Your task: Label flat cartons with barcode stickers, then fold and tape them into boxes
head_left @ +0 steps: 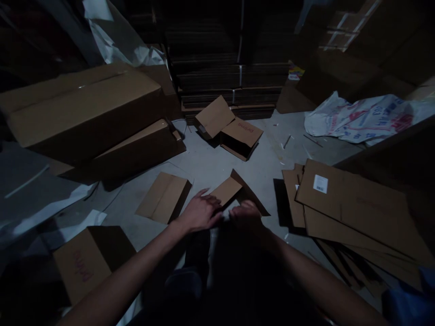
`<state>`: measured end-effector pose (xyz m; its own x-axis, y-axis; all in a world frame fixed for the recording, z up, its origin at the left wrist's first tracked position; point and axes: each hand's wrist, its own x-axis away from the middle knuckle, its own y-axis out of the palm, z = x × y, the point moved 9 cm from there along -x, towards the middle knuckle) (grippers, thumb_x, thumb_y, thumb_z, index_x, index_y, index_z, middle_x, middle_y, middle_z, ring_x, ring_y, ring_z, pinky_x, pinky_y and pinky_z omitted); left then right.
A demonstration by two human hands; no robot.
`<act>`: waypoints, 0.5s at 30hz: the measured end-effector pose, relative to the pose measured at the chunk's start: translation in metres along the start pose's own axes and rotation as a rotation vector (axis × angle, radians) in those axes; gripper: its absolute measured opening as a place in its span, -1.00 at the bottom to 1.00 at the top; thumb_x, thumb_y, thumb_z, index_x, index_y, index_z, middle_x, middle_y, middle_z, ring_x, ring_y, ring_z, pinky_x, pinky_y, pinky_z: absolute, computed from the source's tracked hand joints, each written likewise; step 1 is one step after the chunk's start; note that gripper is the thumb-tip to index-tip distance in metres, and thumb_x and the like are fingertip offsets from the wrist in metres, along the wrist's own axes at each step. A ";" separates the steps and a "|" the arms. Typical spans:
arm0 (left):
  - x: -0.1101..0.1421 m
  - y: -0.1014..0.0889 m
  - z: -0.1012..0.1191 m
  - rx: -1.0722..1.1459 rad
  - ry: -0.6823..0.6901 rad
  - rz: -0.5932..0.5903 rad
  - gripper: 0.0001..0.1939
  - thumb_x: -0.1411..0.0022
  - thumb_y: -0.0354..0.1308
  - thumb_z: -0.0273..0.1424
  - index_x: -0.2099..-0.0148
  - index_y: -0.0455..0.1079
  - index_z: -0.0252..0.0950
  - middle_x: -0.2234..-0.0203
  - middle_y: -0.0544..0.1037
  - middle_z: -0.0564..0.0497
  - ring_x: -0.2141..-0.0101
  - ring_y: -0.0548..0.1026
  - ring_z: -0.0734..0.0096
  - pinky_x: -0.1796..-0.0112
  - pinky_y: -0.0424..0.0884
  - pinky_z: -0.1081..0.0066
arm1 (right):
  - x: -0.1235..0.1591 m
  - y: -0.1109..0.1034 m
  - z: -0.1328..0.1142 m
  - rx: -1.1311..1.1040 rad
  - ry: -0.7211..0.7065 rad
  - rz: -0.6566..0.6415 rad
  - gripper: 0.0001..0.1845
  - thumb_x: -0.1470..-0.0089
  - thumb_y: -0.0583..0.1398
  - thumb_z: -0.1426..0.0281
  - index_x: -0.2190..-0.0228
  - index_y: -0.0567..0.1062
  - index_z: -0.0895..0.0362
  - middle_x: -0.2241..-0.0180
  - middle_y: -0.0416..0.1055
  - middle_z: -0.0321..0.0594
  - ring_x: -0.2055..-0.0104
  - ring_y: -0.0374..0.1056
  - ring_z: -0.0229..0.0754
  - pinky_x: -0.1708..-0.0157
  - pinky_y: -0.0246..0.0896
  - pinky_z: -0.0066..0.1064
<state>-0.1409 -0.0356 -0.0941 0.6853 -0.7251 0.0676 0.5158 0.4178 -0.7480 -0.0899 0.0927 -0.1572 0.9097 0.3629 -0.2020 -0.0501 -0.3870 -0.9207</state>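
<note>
In the middle of the head view, a small brown cardboard box (pixel 227 191) lies low on the floor with a raised flap (pixel 251 192) on its right. My left hand (pixel 201 211) is over the box's left end, palm down, fingers loosely stretched and a little apart. At the flap's lower edge is my right hand (pixel 247 212); its fingers are curled and appear closed on the cardboard. Shadow hides the undersides of both hands. Just left of my left hand lies a closed cardboard box (pixel 163 195).
Flattened cardboard sheets (pixel 353 208) are piled at right. Ahead are two small boxes (pixel 242 131) before a strapped cardboard stack (pixel 231 81). A long carton (pixel 84 104) stands at left, a printed white sack (pixel 367 117) at far right, and a marked box (pixel 81 267) at lower left.
</note>
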 end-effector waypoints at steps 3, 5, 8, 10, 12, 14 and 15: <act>0.006 0.007 0.004 0.023 0.015 -0.156 -0.51 0.01 0.44 -0.08 0.02 0.58 -0.07 0.12 0.66 -0.10 0.03 0.57 -0.12 -0.34 -0.07 -0.05 | -0.019 0.016 0.014 0.004 0.025 0.001 -0.76 -0.25 0.17 0.36 0.45 0.55 0.08 0.43 0.51 -0.14 0.27 0.39 -0.07 0.05 0.28 -0.18; -0.001 0.008 0.007 -0.027 0.057 -0.184 -0.45 0.14 0.49 -0.08 0.05 0.59 -0.08 0.24 0.67 -0.10 0.08 0.57 -0.15 -0.34 -0.09 -0.06 | -0.011 0.006 0.017 -0.018 0.014 0.065 -0.82 -0.24 0.17 0.38 0.31 0.61 0.04 0.29 0.56 -0.13 0.12 0.42 -0.02 -0.03 0.28 -0.14; -0.023 0.013 0.006 -0.082 0.093 -0.189 -0.60 0.13 0.48 -0.18 0.17 0.61 -0.11 0.40 0.63 -0.09 0.12 0.57 -0.14 -0.34 -0.13 -0.06 | 0.024 -0.041 0.033 0.018 0.130 0.309 -0.67 -0.26 0.18 0.30 -0.04 0.53 -0.07 -0.06 0.47 -0.09 -0.18 0.33 0.08 -0.24 0.13 0.05; -0.038 0.019 0.006 -0.093 0.109 -0.179 -0.62 0.07 0.47 -0.21 0.14 0.61 -0.12 0.38 0.64 -0.11 0.11 0.57 -0.12 -0.33 -0.13 -0.06 | 0.049 -0.072 0.051 0.082 0.288 0.440 -0.40 -0.26 0.20 0.16 -0.27 0.32 0.02 -0.26 0.28 0.06 -0.32 0.17 0.20 -0.29 0.03 0.20; -0.047 0.022 0.010 -0.102 0.143 -0.148 -0.53 0.02 0.46 -0.19 0.02 0.58 -0.14 0.25 0.66 -0.15 0.04 0.55 -0.13 -0.32 -0.12 -0.06 | 0.059 -0.085 0.063 0.100 0.377 0.450 -0.15 -0.26 0.19 0.05 -0.39 0.07 0.15 -0.33 0.15 0.21 -0.37 0.09 0.26 -0.28 0.04 0.25; -0.050 0.023 0.015 -0.115 0.170 -0.102 -0.42 0.01 0.47 -0.18 -0.09 0.52 -0.14 0.10 0.64 -0.17 -0.03 0.52 -0.14 -0.33 -0.16 -0.05 | 0.057 -0.085 0.066 0.099 0.381 0.413 -0.09 -0.28 0.16 0.03 -0.42 -0.03 0.18 -0.32 0.17 0.23 -0.35 0.12 0.24 -0.28 0.06 0.23; -0.050 0.023 0.018 -0.123 0.174 -0.090 -0.38 0.01 0.48 -0.17 -0.12 0.50 -0.14 0.05 0.63 -0.18 -0.04 0.51 -0.15 -0.34 -0.17 -0.04 | 0.054 -0.083 0.065 0.110 0.375 0.409 -0.12 -0.29 0.17 0.05 -0.42 -0.02 0.16 -0.31 0.20 0.21 -0.34 0.14 0.22 -0.30 0.03 0.23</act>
<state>-0.1544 0.0197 -0.1028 0.5352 -0.8442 0.0311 0.4970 0.2850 -0.8196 -0.0636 0.1989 -0.1134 0.8906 -0.1319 -0.4353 -0.4534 -0.3349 -0.8260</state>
